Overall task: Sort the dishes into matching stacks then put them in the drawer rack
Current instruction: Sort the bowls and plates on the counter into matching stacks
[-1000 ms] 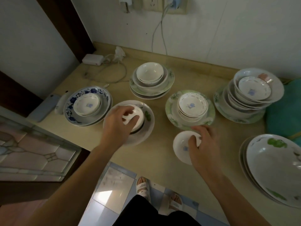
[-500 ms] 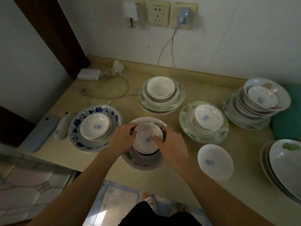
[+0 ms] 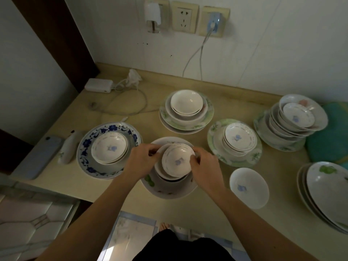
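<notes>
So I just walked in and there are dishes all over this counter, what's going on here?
A person is sorting dishes. Both hands, left hand and right hand, grip a small blue-flower bowl by its rim, tilted over other bowls on a plate near the counter's front edge. Around it sit other mixed stacks, and one loose bowl lies alone on the counter to the right.

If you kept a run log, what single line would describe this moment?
stage: sorting | left hand: grips small white blue-flower bowl | right hand: grips same bowl | bowl: tilted over floral plate | drawer rack: unseen
</notes>
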Demonstrator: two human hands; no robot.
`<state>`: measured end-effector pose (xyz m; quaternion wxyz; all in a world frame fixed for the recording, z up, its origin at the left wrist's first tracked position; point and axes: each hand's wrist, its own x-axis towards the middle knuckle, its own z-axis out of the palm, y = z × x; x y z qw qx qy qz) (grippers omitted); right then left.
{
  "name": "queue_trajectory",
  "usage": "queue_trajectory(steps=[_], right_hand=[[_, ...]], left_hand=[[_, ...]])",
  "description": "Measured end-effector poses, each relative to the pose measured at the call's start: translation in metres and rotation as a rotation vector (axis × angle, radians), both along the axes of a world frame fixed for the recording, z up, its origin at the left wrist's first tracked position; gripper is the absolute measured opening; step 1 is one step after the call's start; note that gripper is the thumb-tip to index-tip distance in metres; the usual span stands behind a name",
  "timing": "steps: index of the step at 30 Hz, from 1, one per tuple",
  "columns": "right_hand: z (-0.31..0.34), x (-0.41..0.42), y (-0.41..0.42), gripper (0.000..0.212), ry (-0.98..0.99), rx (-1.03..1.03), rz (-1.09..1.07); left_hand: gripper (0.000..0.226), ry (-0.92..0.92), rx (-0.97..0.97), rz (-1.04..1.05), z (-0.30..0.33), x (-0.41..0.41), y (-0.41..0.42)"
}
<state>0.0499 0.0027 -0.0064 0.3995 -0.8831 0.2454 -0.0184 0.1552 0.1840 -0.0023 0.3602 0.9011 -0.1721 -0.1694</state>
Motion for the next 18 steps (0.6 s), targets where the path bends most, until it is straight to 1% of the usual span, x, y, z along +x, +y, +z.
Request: queue_trajectory(steps=[3, 5, 7, 8, 9, 11, 12, 14, 16, 18], right_hand=[[0.003, -0.002, -0.01, 0.023, -0.053, 0.163, -0.099], [0.006, -0.005, -0.017, 0.022, -0.078, 0.278, -0.177], [0.012, -0.009, -0.025, 0.021, -0.124, 0.39, -0.254], [0.016, -0.01, -0.028, 0.021, -0.143, 0.43, -0.276], [0.02, -0.011, -0.032, 0.021, -0.16, 0.459, -0.286], [0.027, -0.013, -0.039, 0.021, -0.204, 0.506, -0.294], [0.029, -0.014, -0.042, 0.021, -0.224, 0.522, -0.301], [0.032, -0.017, -0.047, 0.019, -0.251, 0.533, -0.311], [0.031, -0.021, -0.054, 0.02, -0.273, 0.509, -0.31], [0.03, -0.025, -0.061, 0.02, -0.281, 0.473, -0.284]], left_hand=[[0.027, -0.002, 0.026, 0.028, -0.002, 0.001, -0.002], [0.024, -0.094, 0.005, 0.125, 0.001, 0.003, -0.01], [0.019, -0.179, -0.091, 0.237, 0.013, 0.002, -0.021], [0.017, -0.149, -0.178, 0.261, 0.02, 0.001, -0.028], [0.019, -0.028, -0.311, 0.264, 0.027, 0.001, -0.037], [0.022, 0.378, -0.614, 0.231, 0.04, -0.008, -0.058], [0.027, 0.567, -0.704, 0.217, 0.045, -0.014, -0.068], [0.038, 0.846, -0.794, 0.219, 0.049, -0.023, -0.085], [0.045, 1.009, -0.871, 0.196, 0.046, -0.03, -0.096], [0.047, 1.075, -0.904, 0.196, 0.042, -0.033, -0.103]])
